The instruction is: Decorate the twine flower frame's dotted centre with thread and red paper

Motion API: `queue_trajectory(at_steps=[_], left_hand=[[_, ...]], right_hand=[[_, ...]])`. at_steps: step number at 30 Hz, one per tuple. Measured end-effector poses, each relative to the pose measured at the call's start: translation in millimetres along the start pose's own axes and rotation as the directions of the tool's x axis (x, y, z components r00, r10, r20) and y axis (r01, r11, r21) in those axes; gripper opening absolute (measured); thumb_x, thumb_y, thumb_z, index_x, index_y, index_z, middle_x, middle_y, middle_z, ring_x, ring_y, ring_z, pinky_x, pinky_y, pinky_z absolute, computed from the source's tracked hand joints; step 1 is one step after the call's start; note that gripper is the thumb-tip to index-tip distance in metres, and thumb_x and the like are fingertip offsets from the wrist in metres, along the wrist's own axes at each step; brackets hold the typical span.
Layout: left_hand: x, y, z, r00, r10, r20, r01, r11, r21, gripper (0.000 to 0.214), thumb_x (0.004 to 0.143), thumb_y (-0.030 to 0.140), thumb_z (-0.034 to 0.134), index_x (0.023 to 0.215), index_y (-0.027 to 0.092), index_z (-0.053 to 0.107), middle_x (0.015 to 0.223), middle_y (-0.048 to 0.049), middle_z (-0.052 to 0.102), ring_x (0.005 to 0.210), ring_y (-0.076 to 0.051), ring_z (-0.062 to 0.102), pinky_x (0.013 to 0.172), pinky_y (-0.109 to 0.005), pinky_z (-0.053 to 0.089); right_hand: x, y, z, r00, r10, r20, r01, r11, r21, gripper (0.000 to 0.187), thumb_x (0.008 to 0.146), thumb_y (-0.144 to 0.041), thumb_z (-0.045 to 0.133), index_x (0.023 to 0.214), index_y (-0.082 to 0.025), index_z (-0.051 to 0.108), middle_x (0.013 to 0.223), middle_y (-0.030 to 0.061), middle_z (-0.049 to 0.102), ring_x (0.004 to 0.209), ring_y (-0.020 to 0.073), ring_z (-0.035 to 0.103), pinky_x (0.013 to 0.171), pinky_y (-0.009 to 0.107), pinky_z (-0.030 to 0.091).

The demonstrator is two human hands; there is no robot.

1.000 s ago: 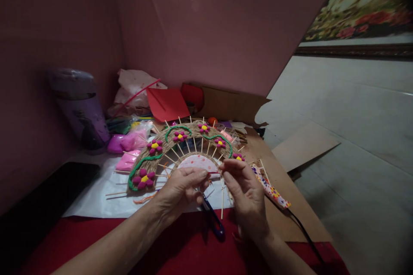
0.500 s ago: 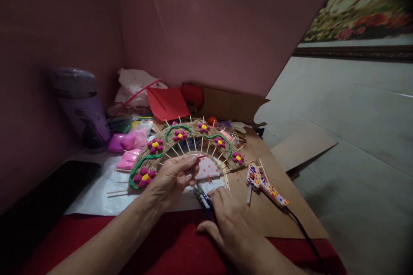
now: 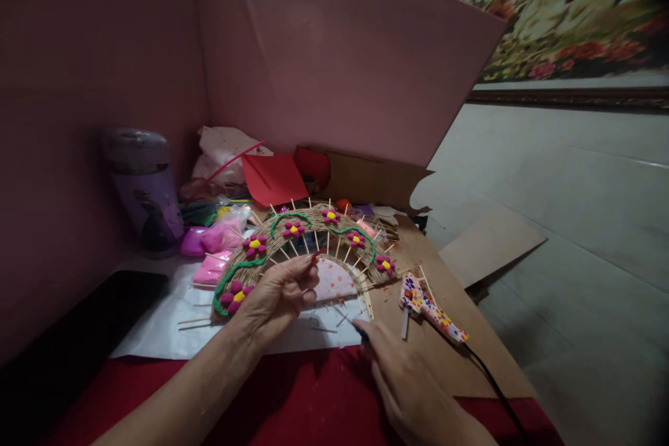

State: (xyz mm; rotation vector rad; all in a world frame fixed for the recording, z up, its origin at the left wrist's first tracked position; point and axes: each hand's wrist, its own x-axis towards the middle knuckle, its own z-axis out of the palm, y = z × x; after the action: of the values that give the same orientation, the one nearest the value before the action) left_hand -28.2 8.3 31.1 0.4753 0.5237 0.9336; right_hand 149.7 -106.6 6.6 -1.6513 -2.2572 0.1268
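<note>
My left hand (image 3: pixel 285 293) is closed, pinching a small thin red piece (image 3: pixel 315 259) between thumb and fingertip. Its exact material is too small to tell. My right hand (image 3: pixel 405 376), at the front right of the paper, is curled around small snips (image 3: pixel 362 329) that are mostly hidden and smeared by motion. Behind both hands stands a twine-wrapped arch (image 3: pixel 313 217) with thin sticks poking out. Purple clay flowers with yellow centres (image 3: pixel 255 245) and green wavy stems (image 3: pixel 240 267) decorate it. Part of its left end is behind my left wrist.
A flower-patterned glue gun (image 3: pixel 431 306) with a black cord lies on brown cardboard at right. White paper (image 3: pixel 157 327) covers the table's left. Around it are a black slab (image 3: pixel 104 320), a purple tumbler (image 3: pixel 149 202), pink bags (image 3: pixel 209 268) and a red sheet (image 3: pixel 274 180).
My right hand has drawn back to the right and down with the snips, away from my left hand. My left hand stays nearly in place, the red piece tilted more upright.
</note>
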Motion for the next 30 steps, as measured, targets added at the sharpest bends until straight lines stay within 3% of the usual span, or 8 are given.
queue_trajectory(at_steps=[3,6,13,18,30], left_hand=[[1,-2,-0.6,0.998,-0.054,0.016,0.054,0.998,-0.024,0.007,0.075,0.01,0.063,0.082,0.007,0.065,0.064,-0.0029,0.057,0.053,-0.007,0.052,0.042,-0.015,0.039],[1,-6,-1.4,0.993,-0.098,0.06,0.1,0.995,-0.03,0.01,0.076,0.009,0.062,0.086,0.007,0.065,0.064,-0.0034,0.058,0.053,-0.006,0.052,0.041,-0.013,0.038],[-1,-12,-0.5,0.982,-0.157,0.105,0.157,0.988,0.005,0.009,0.072,0.01,0.067,0.08,0.006,0.067,0.062,-0.0024,0.058,0.041,0.0,0.04,0.038,-0.011,0.033],[-1,-13,-0.9,0.977,-0.145,0.154,0.14,0.989,0.042,0.011,0.069,0.014,0.072,0.078,0.008,0.068,0.06,-0.0019,0.058,0.049,-0.004,0.048,0.039,-0.012,0.034],[-3,-15,-0.4,0.968,-0.142,0.208,0.109,0.98,0.164,0.018,0.062,0.022,0.076,0.069,0.009,0.067,0.059,-0.0019,0.057,0.045,-0.004,0.04,0.038,-0.015,0.031]], right_hand=[[4,2,-12,0.977,0.038,-0.21,-0.018,0.995,0.096,0.039,0.092,-0.019,0.032,0.129,-0.016,0.044,0.113,0.0134,0.059,0.105,0.0244,0.056,0.084,0.037,0.049],[14,0,-14,0.953,0.108,-0.283,-0.045,0.974,0.222,0.038,0.095,-0.028,0.033,0.131,-0.022,0.044,0.12,0.0098,0.057,0.114,0.0231,0.051,0.091,0.037,0.046],[33,-8,-8,0.943,0.14,-0.301,-0.007,0.915,0.403,0.034,0.096,-0.03,0.037,0.127,-0.024,0.049,0.12,0.0069,0.057,0.112,0.019,0.053,0.092,0.033,0.045],[38,-12,-8,0.954,0.102,-0.282,0.025,0.91,0.414,0.035,0.095,-0.029,0.038,0.128,-0.024,0.048,0.122,0.007,0.055,0.115,0.0203,0.05,0.094,0.035,0.044],[40,-13,-9,0.95,0.057,-0.306,0.068,0.921,0.384,0.033,0.095,-0.027,0.039,0.127,-0.024,0.048,0.121,0.0066,0.055,0.112,0.0193,0.051,0.094,0.035,0.043]])
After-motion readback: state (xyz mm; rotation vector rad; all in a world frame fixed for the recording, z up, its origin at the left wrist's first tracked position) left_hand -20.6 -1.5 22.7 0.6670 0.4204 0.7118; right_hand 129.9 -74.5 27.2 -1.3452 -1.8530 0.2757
